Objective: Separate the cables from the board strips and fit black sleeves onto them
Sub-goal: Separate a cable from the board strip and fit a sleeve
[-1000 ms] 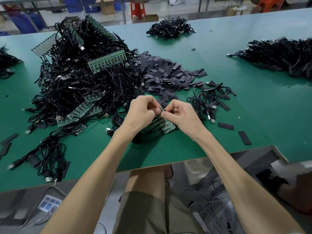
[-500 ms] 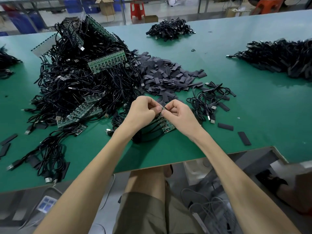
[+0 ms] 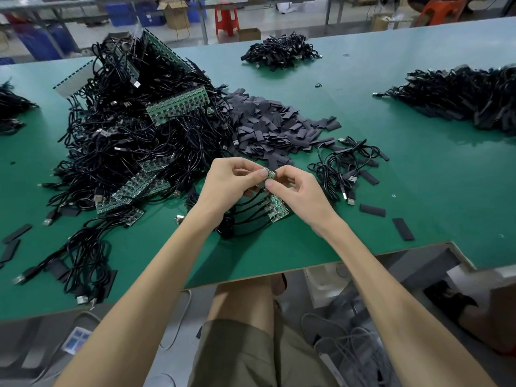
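Observation:
A green board strip (image 3: 275, 206) with several black cables soldered to it is held just above the green table (image 3: 418, 174), its lower end near the tabletop. My left hand (image 3: 229, 185) and my right hand (image 3: 296, 191) both pinch the strip's top end (image 3: 269, 173) between thumb and fingers, fingertips almost touching. A heap of flat black sleeves (image 3: 276, 127) lies just beyond my hands. To the left rises a big tangle of cables and board strips (image 3: 134, 127).
A small bunch of loose cables (image 3: 346, 166) lies to the right of my hands, with single sleeves (image 3: 403, 229) near the table's front edge. More cable piles sit at the far centre (image 3: 280, 51), far right (image 3: 460, 96) and front left (image 3: 81, 263).
Both hands have lifted the strip's top end slightly and bent it; my right thumb now presses nearer my left fingertips. The piles have not moved.

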The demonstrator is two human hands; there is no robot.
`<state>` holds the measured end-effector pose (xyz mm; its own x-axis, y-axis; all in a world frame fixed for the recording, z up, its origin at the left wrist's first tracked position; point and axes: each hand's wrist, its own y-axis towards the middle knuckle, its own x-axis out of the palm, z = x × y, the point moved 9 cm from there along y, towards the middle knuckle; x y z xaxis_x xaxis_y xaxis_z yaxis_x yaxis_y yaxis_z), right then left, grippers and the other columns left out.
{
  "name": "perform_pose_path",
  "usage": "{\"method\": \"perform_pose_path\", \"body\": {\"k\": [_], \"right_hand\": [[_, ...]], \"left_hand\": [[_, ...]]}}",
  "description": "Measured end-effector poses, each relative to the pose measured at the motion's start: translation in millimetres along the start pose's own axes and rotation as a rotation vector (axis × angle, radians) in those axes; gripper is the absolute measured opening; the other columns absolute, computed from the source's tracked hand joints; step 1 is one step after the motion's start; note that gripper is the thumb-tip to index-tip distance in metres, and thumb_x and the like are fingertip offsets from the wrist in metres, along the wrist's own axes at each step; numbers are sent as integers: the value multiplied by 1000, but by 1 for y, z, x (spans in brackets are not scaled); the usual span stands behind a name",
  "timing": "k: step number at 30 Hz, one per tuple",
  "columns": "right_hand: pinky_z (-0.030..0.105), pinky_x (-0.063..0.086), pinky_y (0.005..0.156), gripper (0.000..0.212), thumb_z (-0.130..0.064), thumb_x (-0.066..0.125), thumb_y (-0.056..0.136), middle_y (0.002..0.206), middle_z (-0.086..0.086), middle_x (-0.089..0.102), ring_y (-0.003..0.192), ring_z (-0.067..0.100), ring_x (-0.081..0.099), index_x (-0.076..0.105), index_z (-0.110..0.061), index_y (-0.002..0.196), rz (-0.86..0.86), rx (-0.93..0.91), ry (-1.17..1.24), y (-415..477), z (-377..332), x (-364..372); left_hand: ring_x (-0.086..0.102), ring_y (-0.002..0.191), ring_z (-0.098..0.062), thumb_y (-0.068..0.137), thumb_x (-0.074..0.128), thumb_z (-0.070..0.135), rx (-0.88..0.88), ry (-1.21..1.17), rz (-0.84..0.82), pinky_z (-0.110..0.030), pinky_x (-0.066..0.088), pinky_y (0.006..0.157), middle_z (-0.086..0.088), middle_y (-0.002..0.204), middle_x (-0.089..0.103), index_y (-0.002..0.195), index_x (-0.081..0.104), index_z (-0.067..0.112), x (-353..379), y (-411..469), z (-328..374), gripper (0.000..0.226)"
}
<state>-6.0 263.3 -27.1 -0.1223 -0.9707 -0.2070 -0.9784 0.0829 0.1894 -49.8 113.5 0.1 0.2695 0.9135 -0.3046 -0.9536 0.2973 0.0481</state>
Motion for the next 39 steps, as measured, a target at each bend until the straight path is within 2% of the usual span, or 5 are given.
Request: {"method": "perform_pose_path", "body": {"k": [11,16,25,29,39], "right_hand": [[35,39,72,12,-14,67,97,74,11,61,71,20,49,64,-10,85,58,27,120,-1,2,-7],[34,49,75,4,-10,70,95,88,21,74,74,16,61,67,-8,96,75,21,103,-1,0,-7],[19,38,59,25,-20,77,89,63,-12,57,55,1,45,56,-24,75,127,41,-90,2,9,-10],[14,36,55,27,-21,77,87,61,-12,57,53,0,46,55,-25,72,163,8,-154,1,5,-12],[20,33,55,28,-14,75,84,55,-15,50,53,2,40,51,-21,71,140,-32,-140,3,5,-12]], "left_hand": [[65,65,-5,92,75,9,60,109,-154,-18,53,65,4,75,73,97,75,7,8,1,6,5],[63,62,-2,87,76,11,164,346,-33,-20,54,67,9,71,72,83,72,21,7,-4,15,11],[70,71,-9,84,77,15,185,464,57,-18,54,67,9,79,72,87,72,22,8,-9,20,8],[65,66,0,85,75,13,222,505,54,-4,43,60,16,73,66,87,70,22,11,-12,23,11],[67,68,3,84,79,14,217,420,-2,-13,53,66,8,81,73,92,75,17,13,-10,15,10]]}}
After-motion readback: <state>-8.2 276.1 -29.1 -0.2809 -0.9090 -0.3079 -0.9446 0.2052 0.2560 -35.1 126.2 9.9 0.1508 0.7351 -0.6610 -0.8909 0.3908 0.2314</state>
